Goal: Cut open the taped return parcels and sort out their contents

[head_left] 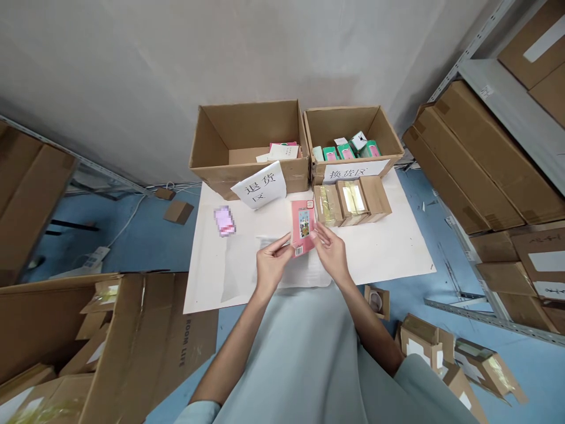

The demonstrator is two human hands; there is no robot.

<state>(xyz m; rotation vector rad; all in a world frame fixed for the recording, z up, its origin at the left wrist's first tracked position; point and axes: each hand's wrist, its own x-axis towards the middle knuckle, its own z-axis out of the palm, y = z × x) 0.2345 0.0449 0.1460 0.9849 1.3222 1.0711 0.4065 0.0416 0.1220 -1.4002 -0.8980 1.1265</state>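
Note:
A thin pink booklet [296, 227] with a small picture on its front and a barcode at the lower left is held up over the table. My left hand [272, 262] pinches its lower left edge between thumb and fingers. At the right edge, my right hand [330, 250] grips it too, the thumb on the front. Beneath the hands, a clear plastic bag [300, 277] lies flat at the table's front edge, partly covered by them. Just beyond the right hand stand several small brown cartons [353, 200], some sealed with yellowish tape.
On the white table [388, 253] stand two open cardboard boxes, the left box [212, 176] holding booklets and the right box [388, 159] holding green-and-white packs. Paper signs [260, 185] mark both. A blurred phone-like object [225, 221] lies left. Cartons [424, 341] sit on the floor; shelving [498, 100] flanks right.

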